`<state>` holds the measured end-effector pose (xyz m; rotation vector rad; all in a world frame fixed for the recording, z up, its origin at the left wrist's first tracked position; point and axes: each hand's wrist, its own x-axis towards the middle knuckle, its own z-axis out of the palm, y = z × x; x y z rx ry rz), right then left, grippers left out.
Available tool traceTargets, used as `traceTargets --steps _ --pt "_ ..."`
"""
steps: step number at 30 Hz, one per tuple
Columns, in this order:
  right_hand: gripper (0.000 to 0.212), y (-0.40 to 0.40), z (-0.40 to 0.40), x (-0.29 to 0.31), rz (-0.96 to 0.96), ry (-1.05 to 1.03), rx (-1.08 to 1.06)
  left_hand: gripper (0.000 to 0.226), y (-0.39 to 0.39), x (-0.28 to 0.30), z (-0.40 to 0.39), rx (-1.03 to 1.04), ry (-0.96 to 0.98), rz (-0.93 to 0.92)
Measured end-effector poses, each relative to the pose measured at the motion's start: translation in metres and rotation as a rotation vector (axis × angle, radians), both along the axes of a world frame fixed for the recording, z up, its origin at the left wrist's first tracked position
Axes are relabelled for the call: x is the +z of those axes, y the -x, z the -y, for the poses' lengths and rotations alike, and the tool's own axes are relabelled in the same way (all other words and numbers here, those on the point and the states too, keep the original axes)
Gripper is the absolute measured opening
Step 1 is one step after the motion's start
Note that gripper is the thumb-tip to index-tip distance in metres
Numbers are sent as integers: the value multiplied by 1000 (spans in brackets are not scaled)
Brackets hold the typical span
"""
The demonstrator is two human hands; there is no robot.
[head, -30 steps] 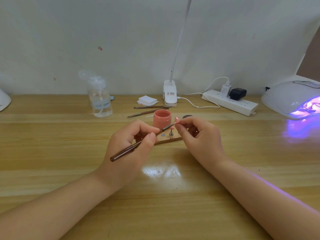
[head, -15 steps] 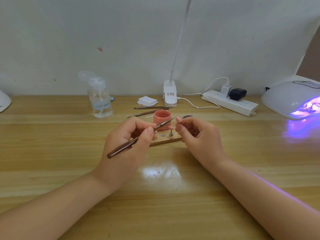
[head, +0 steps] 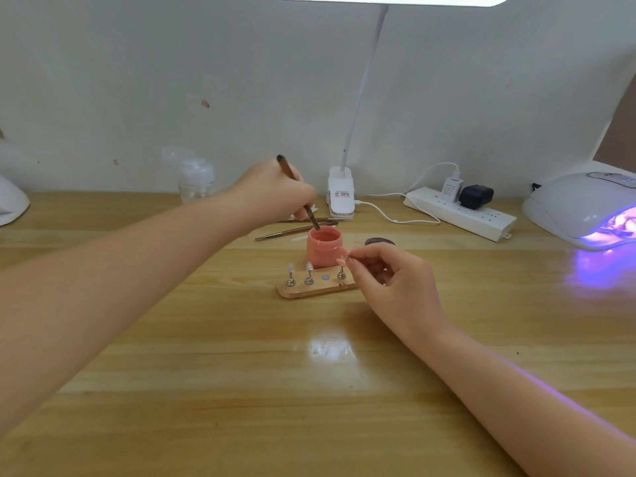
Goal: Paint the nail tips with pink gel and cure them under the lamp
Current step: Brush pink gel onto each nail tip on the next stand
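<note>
My left hand [head: 275, 192] grips a brown brush [head: 296, 191] and holds it steeply, its tip dipped into the open pink gel jar [head: 323, 249]. My right hand [head: 389, 277] pinches a small pink nail tip [head: 344, 254] on its stand, just right of the jar. In front of the jar lies a wooden holder [head: 316, 287] carrying three metal stands; two on the left bear clear nail tips [head: 290, 268]. The white curing lamp [head: 581, 208] glows purple at the far right.
Two spare tools [head: 296, 232] lie behind the jar, and a dark lid [head: 378, 242] sits to its right. A clear pump bottle [head: 196, 179], a clip lamp base [head: 341, 192] and a power strip [head: 461, 213] with cables line the wall. A white object [head: 12, 201] sits far left.
My left hand has lifted away from the nail tip and swung back over the jar, putting the brush tip into the gel. My right hand kept its pinch and barely moved.
</note>
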<state>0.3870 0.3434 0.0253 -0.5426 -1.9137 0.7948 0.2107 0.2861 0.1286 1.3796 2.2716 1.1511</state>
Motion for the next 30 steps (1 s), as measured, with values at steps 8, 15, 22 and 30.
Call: traceTargets --steps 8,15,22,30 --pt "8 1 2 0 -19 26 38 20 -10 -12 -23 -49 236 18" --pt "10 2 1 4 -61 197 32 9 17 -15 -10 150 -3 498" --pt "9 2 4 5 -59 160 45 19 35 -32 18 157 -45 885" --pt "13 2 4 3 -26 156 68 20 35 -39 22 125 -149 1050"
